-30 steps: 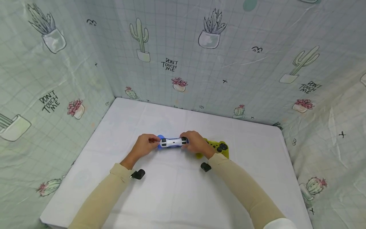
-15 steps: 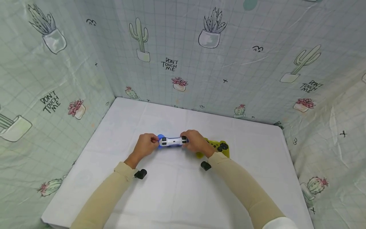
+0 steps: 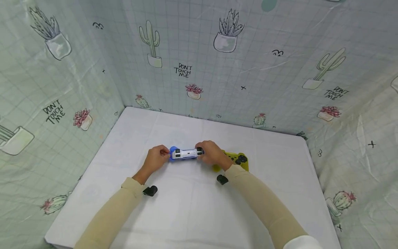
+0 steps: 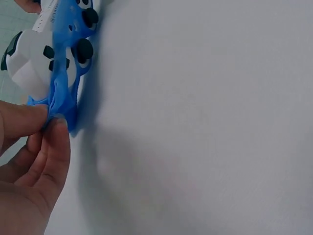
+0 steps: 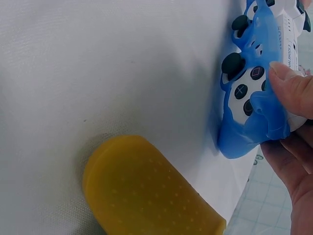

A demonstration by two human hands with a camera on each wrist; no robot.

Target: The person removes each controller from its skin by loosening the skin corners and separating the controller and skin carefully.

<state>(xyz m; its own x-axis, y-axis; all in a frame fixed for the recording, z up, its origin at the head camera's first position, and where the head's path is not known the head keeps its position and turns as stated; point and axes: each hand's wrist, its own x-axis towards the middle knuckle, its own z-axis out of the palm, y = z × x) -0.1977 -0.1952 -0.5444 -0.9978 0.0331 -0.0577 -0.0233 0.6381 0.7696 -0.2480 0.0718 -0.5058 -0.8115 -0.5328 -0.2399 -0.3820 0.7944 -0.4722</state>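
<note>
A white game controller [image 3: 186, 154] stands on edge near the middle of the table, its top edge with the shoulder buttons facing up. Around its button face lies a blue silicone cover [image 5: 266, 41], which leaves much of the white body bare. Thumb and fingertip of my left hand [image 3: 154, 159] pinch a stretched, bunched edge of this cover at the left end, below the white grip [image 4: 29, 58] in the left wrist view. My right hand [image 3: 211, 153] grips the controller's right end, thumb on the cover's edge and fingers behind.
A yellow game controller [image 3: 238, 159] with black buttons lies to the right, partly hidden by my right forearm. Its dotted yellow grip [image 5: 142, 191] shows close by in the right wrist view. A white cloth [image 3: 186, 207] covers the table; patterned curtains [image 3: 192, 45] surround it.
My left fingers have moved slightly left, pulling the cover's end a little outward. My right hand keeps its hold, and the yellow controller has stayed put.
</note>
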